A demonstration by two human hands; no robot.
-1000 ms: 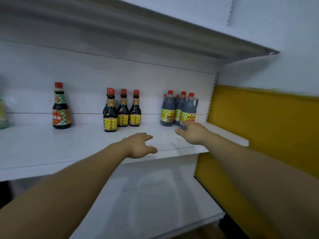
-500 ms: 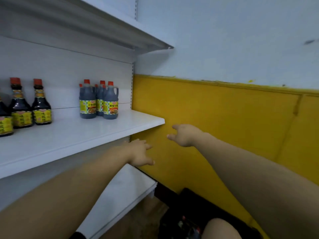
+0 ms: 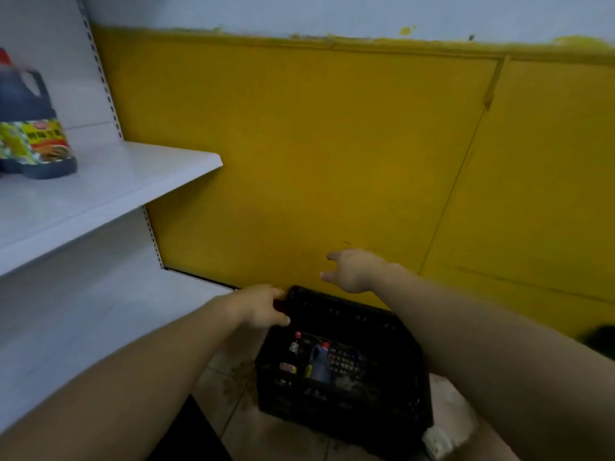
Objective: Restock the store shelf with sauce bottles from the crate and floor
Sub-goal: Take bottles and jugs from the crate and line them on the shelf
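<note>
Two things to fetch, a blue jug (image 3: 320, 363) and a slim dark bottle (image 3: 293, 349), seemingly upright in the black crate (image 3: 336, 405) at lower centre, long axes vertical, red caps up toward the camera. Lying below and just right of the left hand (image 3: 263, 307), the nearer one, empty with fingers loosely curled; farther down-left of the right hand (image 3: 353, 271), empty and spread wide.

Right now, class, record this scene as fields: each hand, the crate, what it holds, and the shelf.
Left hand: open, at the black crate's far-left corner
Right hand: open, fingers spread, above the crate, empty
Crate: on the floor by the yellow wall
In crate: slim bottle, blue jug, both red-capped
Shelf: white, one labelled jug in view
</note>
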